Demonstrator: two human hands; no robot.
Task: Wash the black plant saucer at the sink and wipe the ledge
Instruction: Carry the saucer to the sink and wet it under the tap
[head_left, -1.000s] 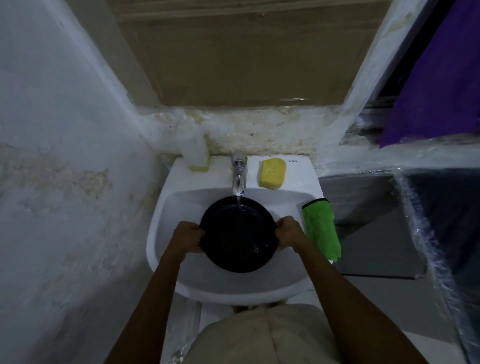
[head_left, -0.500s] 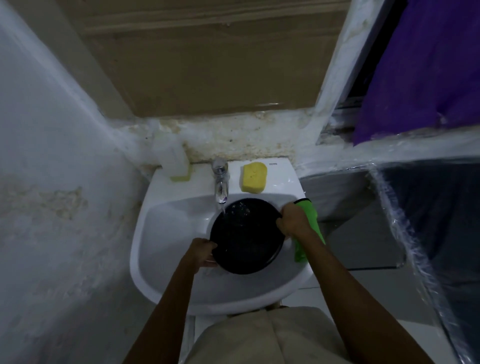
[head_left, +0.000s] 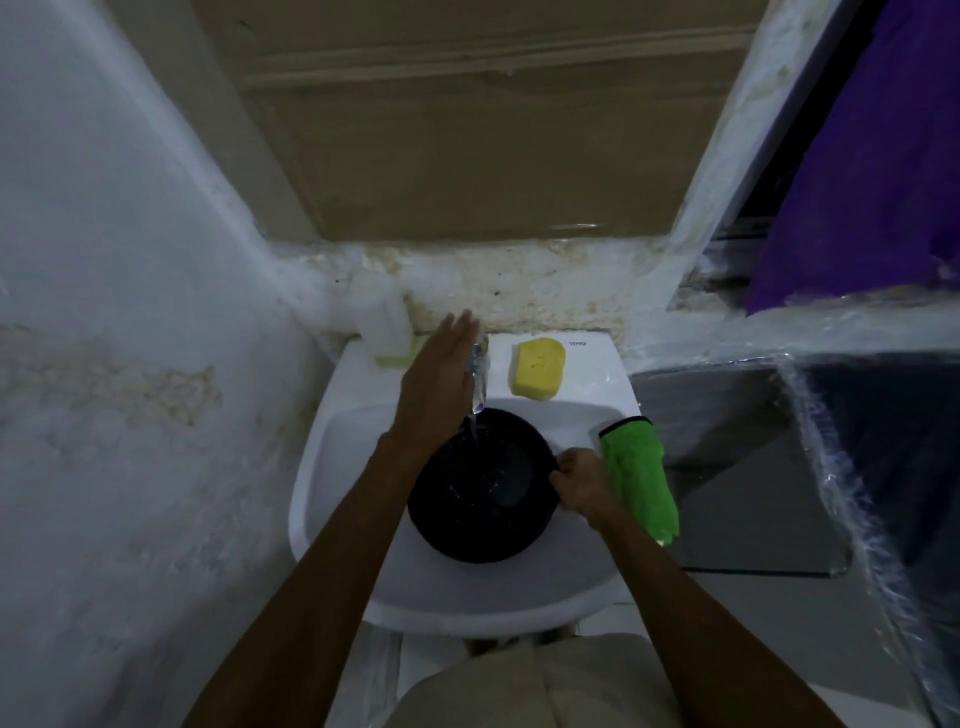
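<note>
Left hand (head_left: 441, 382), right hand (head_left: 577, 484) bare; beige garment (head_left: 545, 686)

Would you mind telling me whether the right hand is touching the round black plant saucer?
Touching. The head view shows the right hand pinching the right rim of the round black plant saucer over the white sink.

Black round saucer (head_left: 480, 486) in sink (head_left: 332, 467), under running tap (head_left: 479, 379).
</note>
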